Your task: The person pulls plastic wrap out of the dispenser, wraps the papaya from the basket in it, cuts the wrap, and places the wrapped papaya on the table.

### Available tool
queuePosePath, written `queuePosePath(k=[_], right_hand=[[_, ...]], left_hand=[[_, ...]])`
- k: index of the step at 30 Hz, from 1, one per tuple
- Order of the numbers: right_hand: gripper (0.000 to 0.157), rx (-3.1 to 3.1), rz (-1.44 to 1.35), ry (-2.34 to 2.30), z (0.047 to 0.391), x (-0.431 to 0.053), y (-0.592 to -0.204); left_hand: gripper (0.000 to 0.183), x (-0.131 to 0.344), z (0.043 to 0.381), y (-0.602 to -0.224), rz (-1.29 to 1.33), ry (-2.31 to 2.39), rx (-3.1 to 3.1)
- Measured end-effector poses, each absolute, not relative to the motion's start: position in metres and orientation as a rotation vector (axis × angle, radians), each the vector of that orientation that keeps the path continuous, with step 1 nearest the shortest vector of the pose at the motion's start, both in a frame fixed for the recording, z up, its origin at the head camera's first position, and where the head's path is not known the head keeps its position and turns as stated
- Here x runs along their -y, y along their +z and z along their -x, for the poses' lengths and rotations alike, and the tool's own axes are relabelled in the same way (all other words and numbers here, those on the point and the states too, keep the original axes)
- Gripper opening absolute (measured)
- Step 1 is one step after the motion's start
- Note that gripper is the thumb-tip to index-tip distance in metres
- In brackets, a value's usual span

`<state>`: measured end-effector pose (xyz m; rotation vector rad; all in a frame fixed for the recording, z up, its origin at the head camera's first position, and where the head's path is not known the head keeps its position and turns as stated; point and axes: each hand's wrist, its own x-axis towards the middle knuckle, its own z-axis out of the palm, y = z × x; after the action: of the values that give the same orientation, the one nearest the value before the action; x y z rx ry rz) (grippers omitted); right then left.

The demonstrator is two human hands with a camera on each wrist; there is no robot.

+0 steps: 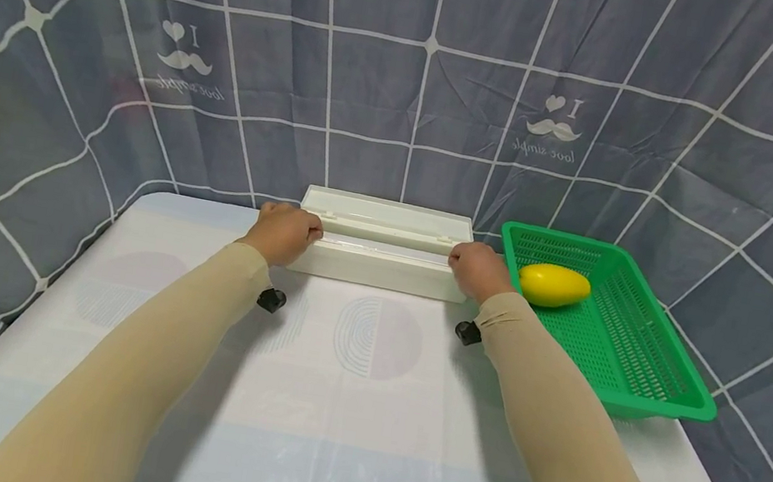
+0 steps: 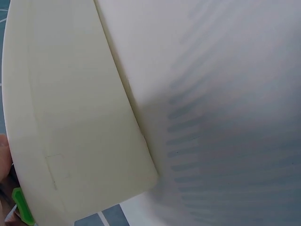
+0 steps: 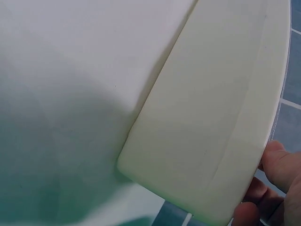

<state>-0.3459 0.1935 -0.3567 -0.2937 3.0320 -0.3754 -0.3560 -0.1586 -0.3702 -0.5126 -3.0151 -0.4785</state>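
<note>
A long white cling film dispenser box (image 1: 378,271) lies across the far part of the table with its lid (image 1: 391,213) raised at the back. Glossy clear cling film (image 1: 385,248) stretches along its opening. My left hand (image 1: 281,233) is at the left end, fingers curled, pinching the film at the box's upper edge. At the right end my right hand (image 1: 480,271) pinches the film likewise; its thumb (image 3: 277,162) and curled fingers show beside the box edge. In the left wrist view a small green piece (image 2: 22,206) sits by the left fingers, which are mostly cut off.
A green plastic basket (image 1: 634,402) stands at the right of the table, close beside my right hand, with a yellow mango-like fruit (image 1: 554,286) in it. Grey checked curtains (image 1: 373,87) surround the patterned white table (image 1: 344,411) at the back and sides.
</note>
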Motion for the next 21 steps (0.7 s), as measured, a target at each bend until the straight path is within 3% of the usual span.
queuePosePath(k=[21], right_hand=[[0.025, -3.094, 0.301, -0.413, 0.3451, -0.1986, -0.3553]], left_hand=[[0.025, 0.1558, 0.3587, -0.3633, 0.538, -0.376, 2.912]])
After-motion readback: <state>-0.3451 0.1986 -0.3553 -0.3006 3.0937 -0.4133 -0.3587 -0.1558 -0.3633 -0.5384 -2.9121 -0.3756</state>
